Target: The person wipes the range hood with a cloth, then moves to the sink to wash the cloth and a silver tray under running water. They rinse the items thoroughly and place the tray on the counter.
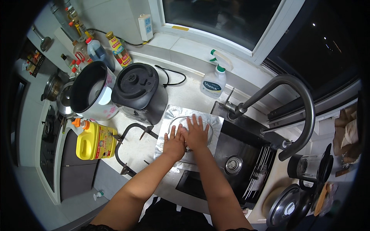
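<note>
A square sheet of shiny silver foil with a raised rounded ridge lies on the worktop, its right side reaching over the edge of the dark sink. My left hand rests palm down on the middle of the foil with its fingers stretched out. Beside it, touching near the thumb, my right hand lies flat with spread fingers pointing away from me. Whatever is under the foil, if anything, is hidden. Left of the foil sits a black metal stove grate.
A yellow jug with an orange top stands left of the grate. Behind are a black lidded container, a flowered white pot and a spray bottle. A dark faucet arches over the sink, which holds a wire rack.
</note>
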Demonstrator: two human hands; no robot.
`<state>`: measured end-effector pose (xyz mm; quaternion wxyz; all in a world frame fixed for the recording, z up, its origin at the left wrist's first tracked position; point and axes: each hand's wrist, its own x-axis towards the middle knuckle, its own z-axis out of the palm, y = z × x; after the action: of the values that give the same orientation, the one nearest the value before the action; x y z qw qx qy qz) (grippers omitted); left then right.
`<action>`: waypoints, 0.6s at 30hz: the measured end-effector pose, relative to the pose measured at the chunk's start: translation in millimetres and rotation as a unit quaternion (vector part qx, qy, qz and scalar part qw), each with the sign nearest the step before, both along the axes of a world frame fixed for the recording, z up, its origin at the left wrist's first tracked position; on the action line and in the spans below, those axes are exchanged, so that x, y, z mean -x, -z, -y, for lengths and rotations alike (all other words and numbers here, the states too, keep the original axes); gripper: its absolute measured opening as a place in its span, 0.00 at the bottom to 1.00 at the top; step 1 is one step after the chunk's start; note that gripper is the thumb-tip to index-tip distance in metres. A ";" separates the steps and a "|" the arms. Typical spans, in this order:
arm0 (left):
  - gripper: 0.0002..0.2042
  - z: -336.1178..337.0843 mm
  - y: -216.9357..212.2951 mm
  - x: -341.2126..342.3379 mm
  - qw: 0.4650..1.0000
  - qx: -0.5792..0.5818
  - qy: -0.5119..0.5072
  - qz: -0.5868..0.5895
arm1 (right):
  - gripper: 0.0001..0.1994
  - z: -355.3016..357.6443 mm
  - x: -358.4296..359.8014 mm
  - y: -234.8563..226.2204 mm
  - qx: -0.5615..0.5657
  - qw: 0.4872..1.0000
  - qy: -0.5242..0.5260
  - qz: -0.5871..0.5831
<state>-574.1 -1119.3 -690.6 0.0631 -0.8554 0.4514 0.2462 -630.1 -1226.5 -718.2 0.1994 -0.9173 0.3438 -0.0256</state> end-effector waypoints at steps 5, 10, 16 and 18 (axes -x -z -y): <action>0.30 -3.0 -6.1 10.0 1.000 0.021 -0.002 -0.014 | 0.32 26.0 50.3 33.9 -0.009 0.954 0.299 0.033; 0.31 -5.7 -0.2 9.8 0.999 0.037 0.000 -0.008 | 0.31 54.2 43.4 47.3 -0.113 0.865 0.452 0.187; 0.31 0.8 -6.4 7.6 1.000 0.020 0.011 -0.010 | 0.31 88.8 42.4 68.0 -0.192 0.812 0.489 0.255; 0.32 1.9 -5.9 7.5 1.000 0.028 0.010 -0.007 | 0.31 104.9 44.3 78.6 -0.276 0.795 0.489 0.231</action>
<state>-581.5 -1121.2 -684.7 0.0384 -0.8505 0.4670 0.2389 -674.3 -1331.4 -796.8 0.4780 -0.4997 0.6831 -0.2348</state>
